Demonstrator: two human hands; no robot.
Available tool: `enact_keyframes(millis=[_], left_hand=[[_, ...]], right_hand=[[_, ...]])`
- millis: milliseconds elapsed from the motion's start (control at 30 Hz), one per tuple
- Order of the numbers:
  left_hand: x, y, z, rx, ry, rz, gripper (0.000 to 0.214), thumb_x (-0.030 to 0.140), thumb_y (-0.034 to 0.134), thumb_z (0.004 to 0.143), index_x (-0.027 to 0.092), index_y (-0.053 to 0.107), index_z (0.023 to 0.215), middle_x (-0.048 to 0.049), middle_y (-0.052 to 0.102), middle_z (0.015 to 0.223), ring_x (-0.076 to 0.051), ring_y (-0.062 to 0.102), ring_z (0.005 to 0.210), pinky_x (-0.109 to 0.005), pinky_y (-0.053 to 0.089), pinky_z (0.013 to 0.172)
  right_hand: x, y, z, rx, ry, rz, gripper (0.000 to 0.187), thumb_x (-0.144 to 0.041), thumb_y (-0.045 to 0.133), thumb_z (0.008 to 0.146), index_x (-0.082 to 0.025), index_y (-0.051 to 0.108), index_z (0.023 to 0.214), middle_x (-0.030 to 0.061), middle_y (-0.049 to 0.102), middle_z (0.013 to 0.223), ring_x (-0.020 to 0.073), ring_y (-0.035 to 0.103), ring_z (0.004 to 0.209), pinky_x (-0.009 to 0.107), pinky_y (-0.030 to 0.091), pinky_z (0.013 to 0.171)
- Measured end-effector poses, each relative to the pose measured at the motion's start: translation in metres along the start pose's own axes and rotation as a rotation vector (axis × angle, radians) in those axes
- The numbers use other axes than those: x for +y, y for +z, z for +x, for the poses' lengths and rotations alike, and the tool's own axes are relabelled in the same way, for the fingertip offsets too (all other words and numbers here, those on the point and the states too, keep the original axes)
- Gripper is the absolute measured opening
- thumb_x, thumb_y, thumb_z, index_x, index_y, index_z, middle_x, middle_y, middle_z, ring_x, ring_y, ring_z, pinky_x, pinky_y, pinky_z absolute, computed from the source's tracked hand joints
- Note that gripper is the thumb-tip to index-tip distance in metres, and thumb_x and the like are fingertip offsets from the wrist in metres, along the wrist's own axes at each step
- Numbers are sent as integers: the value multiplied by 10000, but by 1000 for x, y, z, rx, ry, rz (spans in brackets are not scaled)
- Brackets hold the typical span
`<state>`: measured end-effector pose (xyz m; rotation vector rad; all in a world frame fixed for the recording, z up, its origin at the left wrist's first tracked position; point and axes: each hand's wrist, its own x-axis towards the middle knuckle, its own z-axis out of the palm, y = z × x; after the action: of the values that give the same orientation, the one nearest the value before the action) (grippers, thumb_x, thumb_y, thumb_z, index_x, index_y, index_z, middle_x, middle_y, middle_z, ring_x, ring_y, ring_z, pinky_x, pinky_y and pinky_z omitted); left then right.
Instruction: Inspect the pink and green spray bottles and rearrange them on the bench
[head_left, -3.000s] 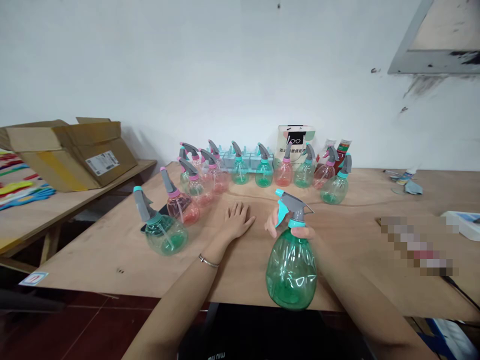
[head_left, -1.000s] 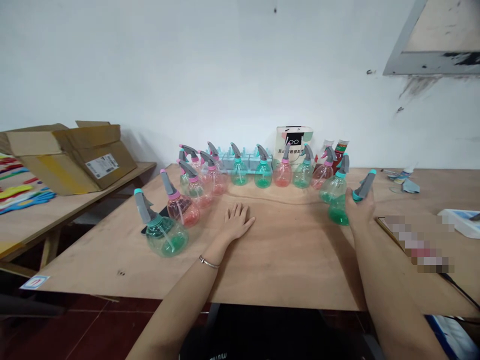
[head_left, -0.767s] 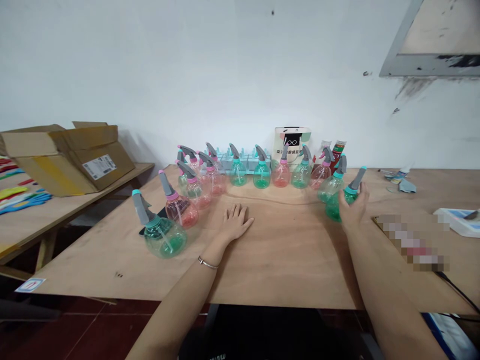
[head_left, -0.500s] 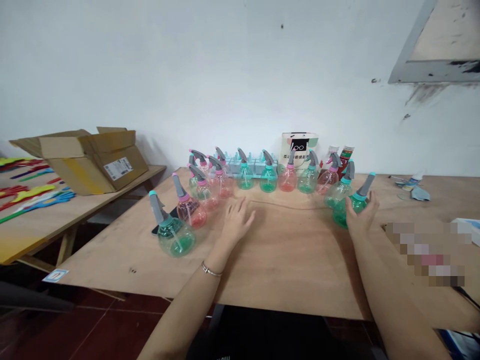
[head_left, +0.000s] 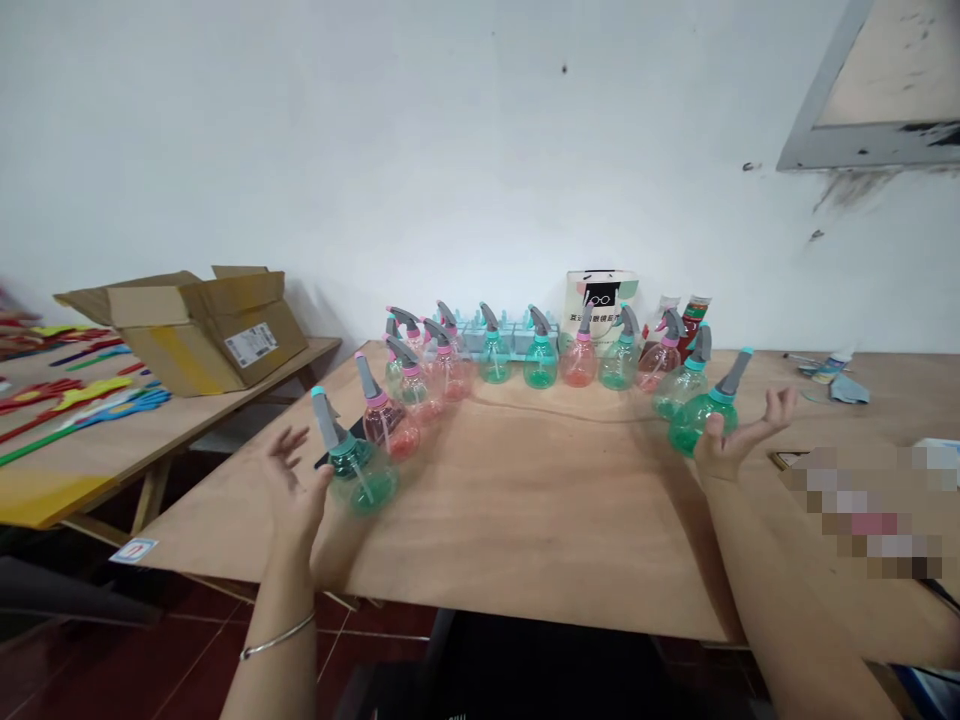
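Note:
My left hand (head_left: pixel 294 490) is raised with its fingers apart, just left of a green spray bottle (head_left: pixel 366 484) with a grey trigger head; nothing is in it. My right hand (head_left: pixel 739 445) has its fingers spread beside another green spray bottle (head_left: pixel 705 418) at the right end of the row; the thumb is close to the bottle, and I cannot tell if it touches. Several upright green and pink spray bottles stand in an arc between the hands, among them a pink bottle (head_left: pixel 578 360) and a green bottle (head_left: pixel 540 362) at the back.
A paper bag (head_left: pixel 600 300) and red bottles stand behind the row by the wall. On the left table lie an open cardboard box (head_left: pixel 202 335) and colourful hand-shaped items (head_left: pixel 112 400). A small white bottle (head_left: pixel 831 366) and a blurred patch are at the right.
My left hand has moved left from the table's middle to beside the left green spray bottle. My right hand's fingers have opened away from the right green spray bottle.

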<state>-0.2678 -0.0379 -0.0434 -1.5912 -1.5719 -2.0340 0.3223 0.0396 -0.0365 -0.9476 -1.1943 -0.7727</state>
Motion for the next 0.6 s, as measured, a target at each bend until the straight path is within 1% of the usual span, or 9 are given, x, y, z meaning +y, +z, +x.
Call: enact_keyframes(millis=[67, 100, 200, 267, 367, 400, 467, 533, 600], left_hand=[[-8, -3, -3, -250, -140, -65, 828, 611, 728, 613, 225, 420, 1277, -124, 556, 1242, -319, 557, 1158, -499, 474, 945], [-8, -4, -6, -343, -210, -87, 809, 573, 759, 605, 227, 442, 1264, -117, 579, 1223, -313, 579, 1133, -487, 495, 931], [5, -5, -15, -502, -369, -82, 699, 480, 800, 623, 211, 516, 1203, -103, 638, 1155, -300, 637, 1053, -462, 539, 896], [17, 0, -18, -520, -351, -80, 685, 487, 813, 608, 201, 538, 1167, -101, 656, 1130, -305, 649, 1040, -464, 549, 893], [34, 24, -21, -516, -189, -94, 736, 541, 829, 550, 187, 548, 1131, -107, 663, 1094, -321, 651, 1036, -484, 536, 913], [42, 36, -22, -504, -130, -94, 758, 562, 828, 533, 180, 547, 1124, -112, 660, 1089, -327, 649, 1035, -494, 524, 925], [64, 67, -25, -496, -22, -80, 767, 585, 807, 555, 170, 534, 1139, -125, 646, 1113, -331, 630, 1075, -503, 488, 962], [92, 100, -30, -509, 40, -58, 785, 583, 785, 594, 184, 492, 1203, -132, 624, 1180, -323, 598, 1134, -491, 457, 989], [124, 128, -37, -551, 66, -10, 804, 575, 785, 600, 198, 461, 1231, -130, 619, 1204, -326, 585, 1151, -504, 429, 992]], right_hand=[[-4, 0, 2, 32, -7, 19, 721, -501, 460, 813, -145, 288, 1416, 224, 272, 1468, 360, 235, 1426, 629, 223, 1108], [-5, 0, 3, 53, -5, 28, 710, -505, 461, 806, -151, 303, 1401, 216, 289, 1446, 362, 253, 1412, 633, 226, 1103], [-6, 0, 5, 107, -20, 42, 677, -503, 470, 775, -170, 341, 1350, 192, 318, 1396, 370, 293, 1375, 651, 244, 1085], [-9, 3, 4, 116, -55, 39, 661, -488, 479, 755, -182, 357, 1328, 180, 328, 1389, 377, 320, 1350, 666, 273, 1063], [-26, 11, 0, 102, -95, 67, 662, -506, 491, 725, -190, 384, 1297, 167, 363, 1360, 389, 371, 1309, 666, 323, 1036], [-36, 14, -2, 71, -75, 98, 655, -512, 496, 720, -196, 396, 1284, 163, 379, 1347, 388, 390, 1300, 653, 336, 1036], [-63, 22, -4, -80, 26, 216, 610, -494, 512, 730, -221, 418, 1267, 154, 416, 1337, 372, 427, 1298, 612, 360, 1048], [-94, 30, -5, -311, 122, 440, 569, -473, 523, 771, -256, 419, 1287, 133, 476, 1341, 342, 485, 1274, 590, 373, 1061], [-124, 37, -2, -526, 245, 701, 584, -434, 528, 835, -260, 375, 1371, 130, 485, 1393, 316, 499, 1287, 583, 369, 1084]])
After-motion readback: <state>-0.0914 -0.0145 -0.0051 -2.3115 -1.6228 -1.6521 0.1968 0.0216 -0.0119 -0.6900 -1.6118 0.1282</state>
